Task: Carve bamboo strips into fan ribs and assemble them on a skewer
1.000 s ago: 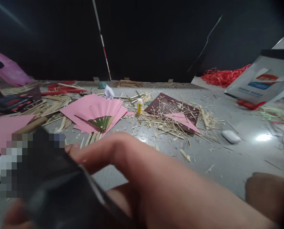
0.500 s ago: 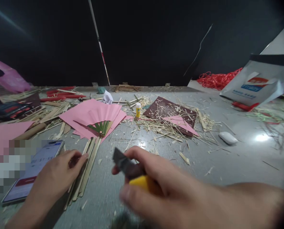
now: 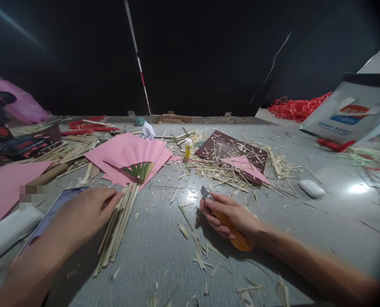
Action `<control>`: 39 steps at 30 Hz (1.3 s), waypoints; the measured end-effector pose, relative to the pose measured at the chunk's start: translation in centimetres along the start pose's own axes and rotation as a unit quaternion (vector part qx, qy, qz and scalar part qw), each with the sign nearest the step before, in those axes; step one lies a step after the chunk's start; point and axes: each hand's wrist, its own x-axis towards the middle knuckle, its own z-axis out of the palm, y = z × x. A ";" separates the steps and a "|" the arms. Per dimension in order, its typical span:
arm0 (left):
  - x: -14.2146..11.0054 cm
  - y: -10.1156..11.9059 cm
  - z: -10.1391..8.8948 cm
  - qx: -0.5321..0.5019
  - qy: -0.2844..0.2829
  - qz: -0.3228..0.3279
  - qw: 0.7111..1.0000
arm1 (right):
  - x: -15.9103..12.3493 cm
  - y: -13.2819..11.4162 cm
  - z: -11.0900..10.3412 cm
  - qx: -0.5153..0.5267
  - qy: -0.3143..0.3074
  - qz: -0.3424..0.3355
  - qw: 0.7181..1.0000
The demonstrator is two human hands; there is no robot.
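While my left hand (image 3: pixel 89 213) is at the strips (image 3: pixel 121 232): I seem to be picking out or steadying a strip, the knife (image 3: pixel 240 241) ready in my right hand (image 3: pixel 243 219), right of centre in the frame.
Next move: I judge it calls for a sure pinch on one strip, with the blade (image 3: pixel 205 192) well clear of my left hand until then.
Left grip: thumb and fingertips at the strips' upper left edge; whether they pinch one I cannot tell.
Right grip: wrapped around the orange handle, blade pointing to the upper left.
Hands: well apart, table (image 3: pixel 159 238) between.
Strips: left of centre, a narrow bundle, pale and straight, slanting from lower left up to the base of the fan (image 3: pixel 139 151).
Fan: pink, pleated, spread, with green ribs (image 3: pixel 137 170); whether the strips join it I cannot tell.
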 end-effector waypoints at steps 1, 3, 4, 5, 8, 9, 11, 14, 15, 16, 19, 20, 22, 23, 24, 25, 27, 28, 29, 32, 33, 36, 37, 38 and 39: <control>0.3 0.3 -0.3 0.028 -0.001 0.000 1.000 | 0.2 0.2 -0.1 0.004 -0.003 -0.015 1.000; 1.0 1.3 -0.7 0.077 0.003 0.010 0.997 | 0.5 0.4 -0.4 0.003 -0.004 -0.034 0.999; 1.3 1.8 -0.6 0.088 0.015 0.029 0.996 | 0.6 0.5 -0.4 0.001 -0.005 -0.038 0.999; 1.7 2.3 -0.4 0.092 0.031 0.058 0.994 | 0.6 0.6 -0.5 -0.001 -0.004 -0.039 0.999; 2.6 3.4 1.1 0.084 0.072 0.098 0.989 | 0.4 0.7 -0.4 -0.007 -0.003 -0.034 0.999; 2.8 3.5 1.7 0.081 0.076 0.101 0.989 | 0.3 0.7 -0.4 -0.010 -0.003 -0.034 0.999; 3.2 3.6 2.9 0.073 0.069 0.111 0.989 | 0.1 0.8 -0.4 -0.020 -0.002 -0.033 0.999; 3.4 3.4 4.0 0.064 0.048 0.118 0.990 | -0.1 0.9 -0.6 -0.039 -0.003 -0.023 0.999; 3.4 3.4 4.1 0.062 0.042 0.116 0.990 | -0.1 0.9 -0.7 -0.041 -0.006 -0.017 0.999; 3.4 3.3 4.1 0.061 0.038 0.113 0.991 | -0.1 1.0 -0.7 -0.040 -0.006 -0.013 0.999; 3.3 3.2 3.7 0.063 0.037 0.070 0.995 | -0.1 1.1 -0.8 -0.029 -0.007 -0.012 0.999; 3.3 3.1 3.4 0.069 0.041 0.043 0.996 | -0.1 1.1 -0.8 -0.024 -0.007 -0.013 1.000; 3.2 2.8 2.8 0.088 0.046 -0.022 0.995 | -0.1 1.1 -0.7 -0.019 -0.008 -0.012 1.000; 3.1 2.6 2.5 0.097 0.041 -0.052 0.993 | -0.1 1.1 -0.7 -0.020 -0.008 -0.010 1.000; 3.0 2.4 2.3 0.103 0.028 -0.073 0.992 | -0.2 1.0 -0.7 -0.023 -0.005 -0.007 1.000; 2.9 2.2 2.1 0.107 0.011 -0.088 0.990 | -0.2 1.0 -0.6 -0.029 -0.004 -0.004 1.000; 2.7 1.9 1.9 0.111 -0.024 -0.098 0.989 | -0.3 0.8 -0.5 -0.040 0.000 0.001 0.999; 2.6 1.7 1.9 0.112 -0.036 -0.095 0.989 | -0.4 0.8 -0.5 -0.046 0.001 0.004 0.999; 2.5 1.6 2.0 0.112 -0.044 -0.090 0.989 | -0.5 0.7 -0.4 -0.053 0.003 0.005 0.999; 2.6 1.1 2.4 0.106 -0.050 -0.067 0.991 | -0.6 0.3 -0.4 -0.090 0.038 -0.017 0.995; 2.6 0.9 2.6 0.102 -0.049 -0.059 0.992 | -0.6 0.2 -0.5 -0.110 0.059 -0.029 0.992; 3.1 0.4 2.9 0.094 -0.041 -0.050 0.993 | -0.5 -0.2 -1.0 -0.181 0.122 -0.054 0.974; 3.2 0.3 2.9 0.094 -0.037 -0.052 0.993 | -0.4 -0.3 -1.2 -0.197 0.132 -0.058 0.970; 3.3 0.3 3.0 0.096 -0.033 -0.055 0.993 | -0.3 -0.4 -1.3 -0.205 0.136 -0.060 0.967; 3.3 0.3 2.9 0.098 -0.030 -0.058 0.993 | -0.2 -0.4 -1.5 -0.209 0.137 -0.060 0.966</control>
